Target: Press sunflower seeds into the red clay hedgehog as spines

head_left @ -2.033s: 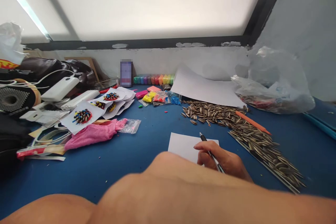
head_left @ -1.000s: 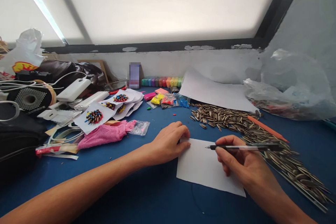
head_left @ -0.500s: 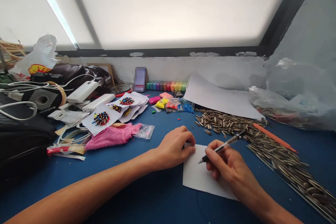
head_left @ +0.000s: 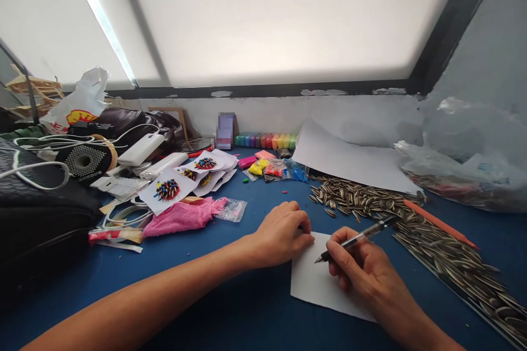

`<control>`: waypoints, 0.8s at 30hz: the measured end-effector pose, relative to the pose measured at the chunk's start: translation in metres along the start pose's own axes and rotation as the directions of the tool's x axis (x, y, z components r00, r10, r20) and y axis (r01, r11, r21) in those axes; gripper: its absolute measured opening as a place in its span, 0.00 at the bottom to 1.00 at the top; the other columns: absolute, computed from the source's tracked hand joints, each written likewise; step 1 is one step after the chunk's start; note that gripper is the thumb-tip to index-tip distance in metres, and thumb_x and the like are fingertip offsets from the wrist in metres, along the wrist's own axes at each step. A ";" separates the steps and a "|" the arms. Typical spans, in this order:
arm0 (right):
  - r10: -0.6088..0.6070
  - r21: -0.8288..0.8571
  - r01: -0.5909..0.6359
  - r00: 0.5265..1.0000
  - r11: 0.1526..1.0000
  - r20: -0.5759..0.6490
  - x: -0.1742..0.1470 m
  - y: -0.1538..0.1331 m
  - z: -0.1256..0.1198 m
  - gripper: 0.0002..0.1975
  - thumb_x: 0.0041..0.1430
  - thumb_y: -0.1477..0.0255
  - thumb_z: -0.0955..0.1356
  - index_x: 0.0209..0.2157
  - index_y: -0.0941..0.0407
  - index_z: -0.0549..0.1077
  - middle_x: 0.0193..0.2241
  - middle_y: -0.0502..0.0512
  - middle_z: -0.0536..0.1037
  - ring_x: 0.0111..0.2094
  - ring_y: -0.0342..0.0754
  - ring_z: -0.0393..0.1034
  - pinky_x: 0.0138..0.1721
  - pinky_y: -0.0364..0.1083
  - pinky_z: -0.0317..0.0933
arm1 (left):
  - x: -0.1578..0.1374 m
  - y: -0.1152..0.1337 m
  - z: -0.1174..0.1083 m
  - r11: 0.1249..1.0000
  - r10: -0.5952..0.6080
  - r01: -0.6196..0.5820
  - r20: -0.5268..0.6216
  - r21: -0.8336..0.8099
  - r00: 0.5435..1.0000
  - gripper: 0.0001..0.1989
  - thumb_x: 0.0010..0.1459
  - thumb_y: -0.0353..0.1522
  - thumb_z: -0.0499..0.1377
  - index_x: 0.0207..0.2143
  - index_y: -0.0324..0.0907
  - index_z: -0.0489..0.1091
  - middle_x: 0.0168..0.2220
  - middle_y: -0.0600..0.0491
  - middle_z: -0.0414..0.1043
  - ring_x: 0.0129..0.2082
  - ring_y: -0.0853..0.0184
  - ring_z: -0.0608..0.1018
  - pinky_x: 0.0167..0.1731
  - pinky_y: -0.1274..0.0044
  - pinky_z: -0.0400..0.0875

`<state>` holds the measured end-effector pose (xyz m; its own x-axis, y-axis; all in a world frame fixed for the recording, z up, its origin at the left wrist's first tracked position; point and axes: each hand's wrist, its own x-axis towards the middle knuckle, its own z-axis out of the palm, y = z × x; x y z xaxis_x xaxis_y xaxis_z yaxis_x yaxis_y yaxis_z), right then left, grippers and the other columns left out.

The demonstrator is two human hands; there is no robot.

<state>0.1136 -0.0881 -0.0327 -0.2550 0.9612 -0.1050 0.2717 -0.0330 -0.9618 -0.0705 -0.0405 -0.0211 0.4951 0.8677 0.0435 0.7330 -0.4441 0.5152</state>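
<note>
A pen (head_left: pixel 375 227) with a clear barrel and dark grip is held between the thumb and fingers of my right hand (head_left: pixel 362 263). Its tip points down and left over a small white sheet of paper (head_left: pixel 315 285); whether it touches the sheet I cannot tell. I see no marks on the visible paper. At the sheet's upper left corner, my left hand (head_left: pixel 284 235) has its fingers curled and thumb closed on the edge. The undersides of those fingers are hidden. Part of the sheet is covered by my right hand.
Sunflower seeds (head_left: pixel 453 258) spread along the right, with an orange stick-like tool (head_left: pixel 440 223) on them. Paper cards with seed-and-clay designs (head_left: pixel 168 191) lie left, near a pink cloth (head_left: pixel 181 218). Coloured clay packets (head_left: pixel 275 169), a large paper sheet (head_left: pixel 349 162) and a phone (head_left: pixel 225 130) are behind.
The whole view has shifted slightly, so everything appears a little lower and further right. Both hands keep nearly the same pose over the paper, pen still in the right.
</note>
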 end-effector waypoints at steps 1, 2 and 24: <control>-0.001 -0.002 0.001 1.000 1.000 0.003 0.000 0.001 0.000 0.22 0.59 0.48 0.64 0.31 0.54 0.66 0.21 0.45 0.70 0.20 0.39 0.61 0.23 0.40 0.56 | 0.000 0.000 0.000 1.000 -0.004 0.004 0.006 0.005 1.000 0.03 0.59 0.32 0.60 0.34 0.41 0.70 0.39 0.52 0.69 0.42 0.63 0.71 0.43 0.73 0.65; -0.002 -0.002 0.002 1.000 1.000 0.002 0.000 0.002 0.000 0.22 0.59 0.48 0.64 0.31 0.54 0.66 0.21 0.45 0.70 0.20 0.39 0.61 0.23 0.40 0.56 | 0.000 0.001 0.000 1.000 -0.002 0.002 0.004 0.012 1.000 0.03 0.59 0.32 0.60 0.34 0.41 0.70 0.39 0.51 0.69 0.42 0.63 0.71 0.43 0.73 0.65; -0.015 -0.016 0.015 1.000 1.000 -0.001 0.000 0.003 0.001 0.22 0.59 0.47 0.64 0.30 0.53 0.65 0.20 0.44 0.69 0.19 0.39 0.59 0.22 0.40 0.55 | -0.005 0.001 -0.004 0.992 -0.047 0.045 -0.014 -0.120 0.999 0.12 0.56 0.26 0.57 0.44 0.41 0.68 0.35 0.54 0.72 0.34 0.66 0.72 0.33 0.77 0.64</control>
<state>0.1138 -0.0880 -0.0358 -0.2578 0.9620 -0.0900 0.2828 -0.0139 -0.9591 -0.0746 -0.0446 -0.0173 0.4535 0.8907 0.0306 0.6936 -0.3743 0.6154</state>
